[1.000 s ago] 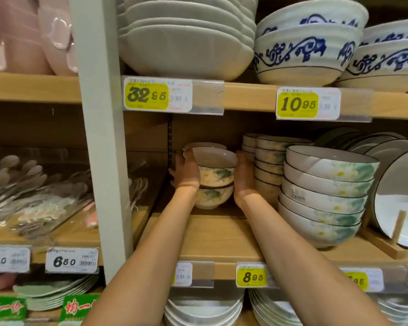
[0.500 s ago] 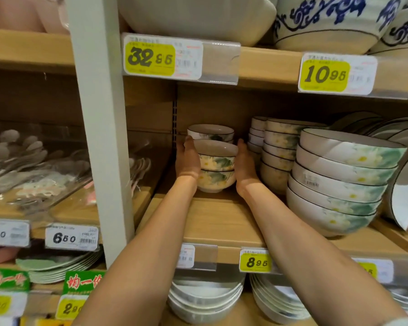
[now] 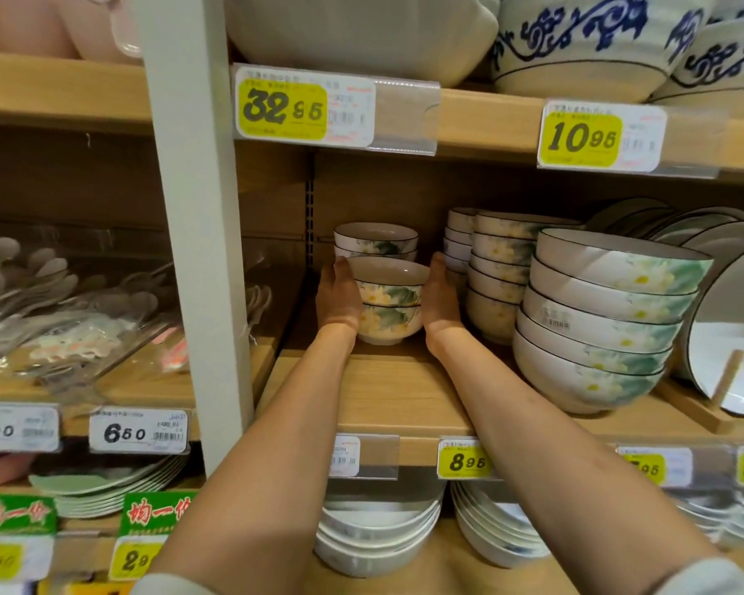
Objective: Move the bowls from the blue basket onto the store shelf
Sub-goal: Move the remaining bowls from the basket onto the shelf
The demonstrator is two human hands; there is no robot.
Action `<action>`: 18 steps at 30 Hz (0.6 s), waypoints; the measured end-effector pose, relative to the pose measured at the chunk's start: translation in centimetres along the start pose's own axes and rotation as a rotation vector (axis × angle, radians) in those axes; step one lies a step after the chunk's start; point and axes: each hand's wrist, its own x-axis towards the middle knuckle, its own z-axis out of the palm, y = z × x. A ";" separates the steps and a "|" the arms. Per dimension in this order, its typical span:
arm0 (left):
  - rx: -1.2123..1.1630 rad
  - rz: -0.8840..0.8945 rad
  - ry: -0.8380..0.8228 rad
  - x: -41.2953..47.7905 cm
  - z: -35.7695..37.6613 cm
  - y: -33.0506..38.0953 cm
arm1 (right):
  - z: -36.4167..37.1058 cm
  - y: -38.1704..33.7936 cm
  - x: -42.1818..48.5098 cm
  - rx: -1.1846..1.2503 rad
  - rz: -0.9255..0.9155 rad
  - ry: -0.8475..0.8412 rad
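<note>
A stack of two small white bowls (image 3: 388, 304) with green and yellow flower print stands on the wooden middle shelf (image 3: 387, 392). My left hand (image 3: 338, 296) holds the stack's left side and my right hand (image 3: 441, 296) holds its right side, fingers wrapped round the far sides. Just behind stands another short stack of the same small bowls (image 3: 375, 240). The blue basket is out of view.
Right of my hands stand taller stacks of small flower bowls (image 3: 497, 272) and large flower bowls (image 3: 598, 319), then plates on a wooden rack (image 3: 731, 337). A white upright post (image 3: 194, 234) is at the left. The shelf above (image 3: 482, 118) carries big bowls.
The two-bowl stack came down from slightly above the shelf and now rests on it, in front of the rear stack. Both hands stay on its sides. The camera has moved closer.
</note>
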 end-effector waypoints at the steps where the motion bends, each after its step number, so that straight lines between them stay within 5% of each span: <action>1: -0.001 0.010 0.003 0.0 0.0 0.0 | 0.0 0.0 -0.1 -0.003 0.002 0.000; 18: 0.061 -0.003 0.090 -1.2 0.2 0.3 | -1.0 -1.2 -1.7 0.046 0.015 -0.067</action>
